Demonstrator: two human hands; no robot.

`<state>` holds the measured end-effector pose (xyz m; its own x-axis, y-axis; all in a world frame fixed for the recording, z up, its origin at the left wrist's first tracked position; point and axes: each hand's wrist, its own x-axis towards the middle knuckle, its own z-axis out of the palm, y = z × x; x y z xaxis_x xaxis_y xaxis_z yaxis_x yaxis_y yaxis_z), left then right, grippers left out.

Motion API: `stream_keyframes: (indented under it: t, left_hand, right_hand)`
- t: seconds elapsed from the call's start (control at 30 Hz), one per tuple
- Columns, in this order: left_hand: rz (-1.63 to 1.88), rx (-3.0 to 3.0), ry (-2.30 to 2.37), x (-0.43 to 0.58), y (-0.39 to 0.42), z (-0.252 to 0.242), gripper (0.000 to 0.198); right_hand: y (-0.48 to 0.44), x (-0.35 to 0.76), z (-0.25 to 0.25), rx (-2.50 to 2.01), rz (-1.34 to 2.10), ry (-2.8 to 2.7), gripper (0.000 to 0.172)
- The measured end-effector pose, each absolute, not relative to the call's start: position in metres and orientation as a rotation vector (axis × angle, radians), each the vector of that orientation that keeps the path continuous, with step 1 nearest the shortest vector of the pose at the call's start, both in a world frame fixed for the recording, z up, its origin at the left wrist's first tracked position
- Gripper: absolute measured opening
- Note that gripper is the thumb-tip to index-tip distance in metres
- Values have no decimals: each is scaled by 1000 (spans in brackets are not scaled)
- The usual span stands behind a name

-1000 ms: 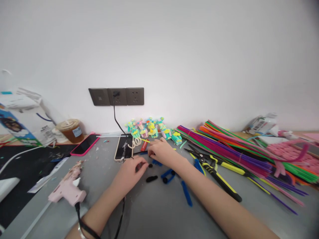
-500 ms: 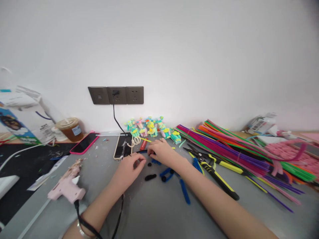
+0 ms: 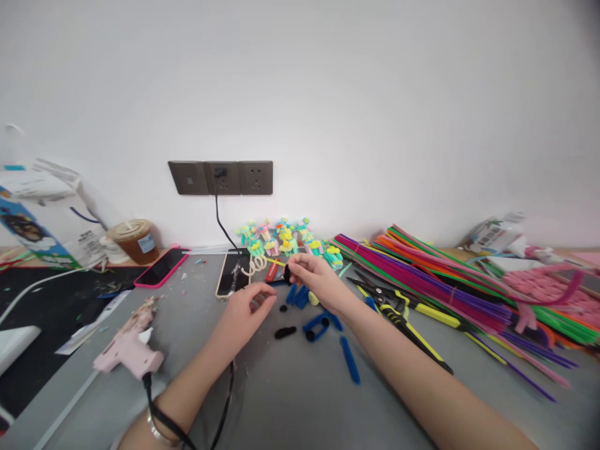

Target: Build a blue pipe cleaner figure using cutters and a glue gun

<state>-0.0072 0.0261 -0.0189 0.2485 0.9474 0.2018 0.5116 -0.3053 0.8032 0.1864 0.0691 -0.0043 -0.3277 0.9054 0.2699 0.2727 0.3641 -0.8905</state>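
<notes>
Currently, a fuzzy black piece point(image 3: 287, 275) is pinched in the right hand point(image 3: 317, 281)

Lettering on the red tag point(image 3: 272, 270) just beyond the hands is too small to read. The left hand point(image 3: 248, 306) curls just beside the piece; whether its fingertips meet, I cannot tell. Nearer the wearer, between the forearms, lie 1 fuzzy black oval point(image 3: 285, 332) and 1 elongated blue loop point(image 3: 307, 327).

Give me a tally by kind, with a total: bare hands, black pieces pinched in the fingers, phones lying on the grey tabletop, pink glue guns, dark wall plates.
Hands: 2 (left hand, right hand)
Pinched black piece: 1
Phones: 2 (pink-edged phone, pale-edged phone)
Pink glue gun: 1
Dark wall plates: 3
Total: 9
</notes>
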Motion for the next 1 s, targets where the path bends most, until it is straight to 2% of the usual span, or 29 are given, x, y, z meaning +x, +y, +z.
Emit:
stream_keyframes:
  t: [0.23, 1.0]
  left_hand:
    - [961, 1678, 1119, -2, 22, -10, 22]
    - [1060, 1598, 1190, -5, 24, -7, 24]
  right_hand:
    - [41, 179, -5, -862, 1441, -1279, 34]
    - [26, 181, -6, -968, 1511, -1351, 36]
